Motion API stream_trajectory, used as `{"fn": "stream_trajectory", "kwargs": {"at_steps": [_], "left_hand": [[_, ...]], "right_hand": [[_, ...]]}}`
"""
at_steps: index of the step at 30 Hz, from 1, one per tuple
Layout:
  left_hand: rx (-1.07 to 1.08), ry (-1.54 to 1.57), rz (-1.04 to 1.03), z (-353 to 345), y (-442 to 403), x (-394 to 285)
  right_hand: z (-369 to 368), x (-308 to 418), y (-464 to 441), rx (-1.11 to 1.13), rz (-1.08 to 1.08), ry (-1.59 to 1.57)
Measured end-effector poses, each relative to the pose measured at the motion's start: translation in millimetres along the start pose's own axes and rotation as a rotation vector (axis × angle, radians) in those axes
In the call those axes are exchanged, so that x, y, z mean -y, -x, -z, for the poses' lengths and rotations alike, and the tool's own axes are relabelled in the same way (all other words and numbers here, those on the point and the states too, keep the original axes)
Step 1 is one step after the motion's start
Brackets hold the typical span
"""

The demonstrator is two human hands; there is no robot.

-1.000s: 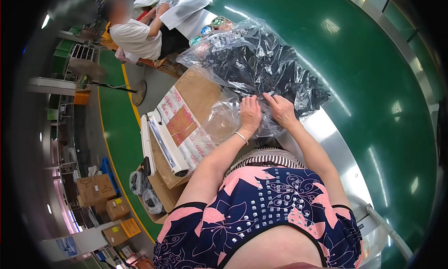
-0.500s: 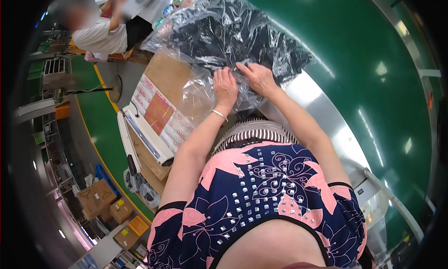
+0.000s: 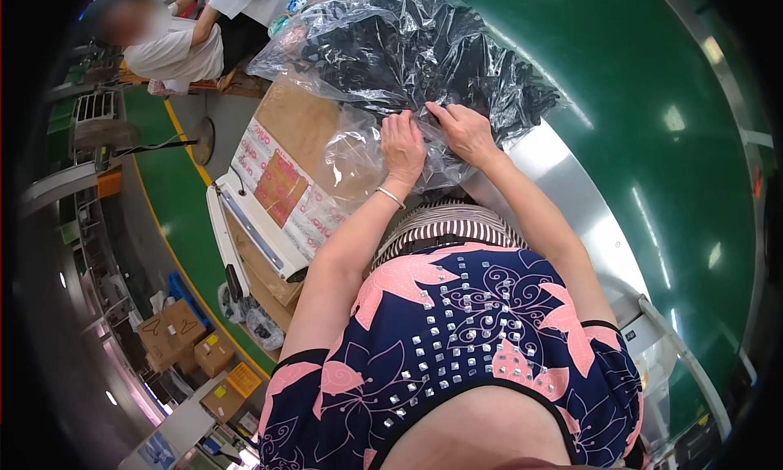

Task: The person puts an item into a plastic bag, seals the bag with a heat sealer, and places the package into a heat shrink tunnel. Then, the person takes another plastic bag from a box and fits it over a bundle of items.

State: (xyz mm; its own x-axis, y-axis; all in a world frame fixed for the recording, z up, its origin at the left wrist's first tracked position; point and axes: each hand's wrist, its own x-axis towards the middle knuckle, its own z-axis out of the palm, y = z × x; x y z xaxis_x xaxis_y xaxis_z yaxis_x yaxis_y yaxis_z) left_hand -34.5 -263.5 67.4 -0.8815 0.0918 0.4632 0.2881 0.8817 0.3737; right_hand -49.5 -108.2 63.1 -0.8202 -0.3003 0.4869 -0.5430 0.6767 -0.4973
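Observation:
A large clear plastic bag [image 3: 440,30] with black contents lies in front of me, wrinkled and shiny; what the black contents are I cannot make out. My left hand [image 3: 403,150], with a bangle at the wrist, has its fingers closed on the near part of the bag's film. Close beside it, my right hand [image 3: 466,136] pinches the gathered film with thumb and forefinger. Loose clear film spreads below and to the left of my hands. The fingertips are partly hidden in the folds.
A white bar-shaped device [image 3: 253,229] stands left on a cardboard-covered surface [image 3: 298,115]. A curved metal edge [image 3: 583,189] borders the green surface [image 3: 652,79] at right. Another person [image 3: 183,54] works at upper left. Cardboard boxes [image 3: 171,333] stand at lower left.
Both hands stay at the near part of the bag, with slightly shifted fingers. The whole view has shifted a little. The other person's arms have moved with a white sheet.

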Motion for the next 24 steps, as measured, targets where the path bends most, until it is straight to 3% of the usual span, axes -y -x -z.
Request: {"fn": "stream_trajectory", "kwargs": {"at_steps": [12,14,24], "left_hand": [[0.010,0.029,0.018,-1.5,0.6,2.7],[-0.006,0.096,0.055,0.5,-0.6,1.0],[0.010,0.256,0.232,-0.4,-6.5,9.8]], "right_hand": [[-2.0,-0.6,-1.8,-0.093,-0.093,-0.120],[2.7,1.9,-3.1,-0.006,-0.207,-0.121],[0.5,-5.6,-2.5,-0.035,-0.237,-0.150]]}}
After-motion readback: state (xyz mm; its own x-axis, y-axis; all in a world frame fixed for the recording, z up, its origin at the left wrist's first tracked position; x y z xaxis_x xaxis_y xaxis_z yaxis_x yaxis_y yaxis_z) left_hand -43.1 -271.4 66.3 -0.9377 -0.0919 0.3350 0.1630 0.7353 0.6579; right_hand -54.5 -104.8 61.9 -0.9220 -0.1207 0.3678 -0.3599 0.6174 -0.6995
